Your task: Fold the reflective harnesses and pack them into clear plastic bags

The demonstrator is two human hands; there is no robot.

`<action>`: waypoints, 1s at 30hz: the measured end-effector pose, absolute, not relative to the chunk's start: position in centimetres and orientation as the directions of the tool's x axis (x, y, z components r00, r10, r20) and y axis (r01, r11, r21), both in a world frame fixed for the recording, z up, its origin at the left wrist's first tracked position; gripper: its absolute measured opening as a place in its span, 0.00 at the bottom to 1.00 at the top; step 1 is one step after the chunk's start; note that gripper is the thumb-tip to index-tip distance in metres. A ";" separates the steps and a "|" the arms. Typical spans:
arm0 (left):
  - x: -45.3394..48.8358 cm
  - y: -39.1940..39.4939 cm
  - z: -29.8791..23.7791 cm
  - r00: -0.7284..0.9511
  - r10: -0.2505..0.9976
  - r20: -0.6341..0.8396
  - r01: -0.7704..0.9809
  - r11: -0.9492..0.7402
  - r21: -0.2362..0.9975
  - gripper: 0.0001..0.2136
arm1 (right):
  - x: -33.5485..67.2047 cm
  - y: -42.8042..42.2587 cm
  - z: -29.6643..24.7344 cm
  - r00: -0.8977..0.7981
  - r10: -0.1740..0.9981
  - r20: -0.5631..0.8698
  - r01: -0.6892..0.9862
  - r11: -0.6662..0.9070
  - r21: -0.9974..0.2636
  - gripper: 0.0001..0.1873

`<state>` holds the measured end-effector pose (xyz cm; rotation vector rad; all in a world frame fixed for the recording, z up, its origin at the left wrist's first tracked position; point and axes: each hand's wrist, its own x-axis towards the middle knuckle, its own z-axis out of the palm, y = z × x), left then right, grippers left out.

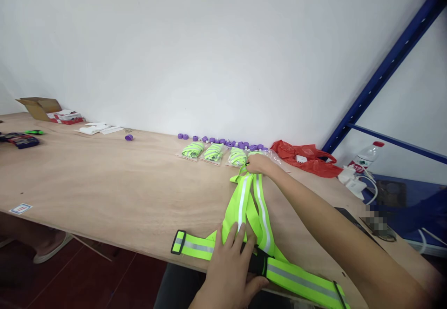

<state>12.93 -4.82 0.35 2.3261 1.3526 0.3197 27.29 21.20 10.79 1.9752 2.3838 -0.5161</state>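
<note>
A neon-yellow reflective vest (232, 206) of straps with silver stripes lies along the table's front edge. Its waist strap reaches out to both sides, with a black buckle (178, 242) at the left end. My left hand (232, 262) rests flat on the lower part, fingers spread, beside a black section of the belt. Farther back, my right hand (258, 163) is closed round the top of the shoulder straps, which it draws out away from me. Just behind that hand sit clear bags with folded neon-yellow straps (213, 152), the rightmost partly hidden by it.
Several purple rolls (222, 141) line the wall side of the wooden table (122, 183). At right are a red plastic bag (307, 155), a bottle (366, 157) and a blue metal frame (384, 62). A cardboard box (40, 108) stands far left. Someone's foot (52, 248) shows below the table.
</note>
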 end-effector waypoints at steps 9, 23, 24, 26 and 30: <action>13.0 -4.8 0.4 0.497 0.868 -0.016 0.768 -0.431 0.473 0.39 | 27.4 20.6 11.5 -0.353 0.827 -0.438 0.739 -0.041 -0.672 0.11; 12.9 -4.7 0.5 0.504 0.864 -0.019 0.762 -0.434 0.481 0.39 | 26.5 20.9 9.8 -0.459 0.871 -0.173 0.077 -0.155 -0.985 0.06; 12.9 -4.7 0.5 0.504 0.863 -0.015 0.763 -0.437 0.477 0.39 | 26.4 21.0 9.7 -0.456 0.874 -0.167 0.062 -0.156 -0.986 0.06; 12.9 -4.7 0.4 0.507 0.862 -0.010 0.765 -0.445 0.465 0.40 | 26.2 21.2 9.5 -0.444 0.883 -0.154 0.036 -0.155 -0.987 0.05; 12.9 -4.7 0.2 0.511 0.859 -0.020 0.765 -0.444 0.466 0.41 | 25.8 22.1 9.1 -0.372 0.921 -0.113 -0.012 -0.127 -0.992 0.03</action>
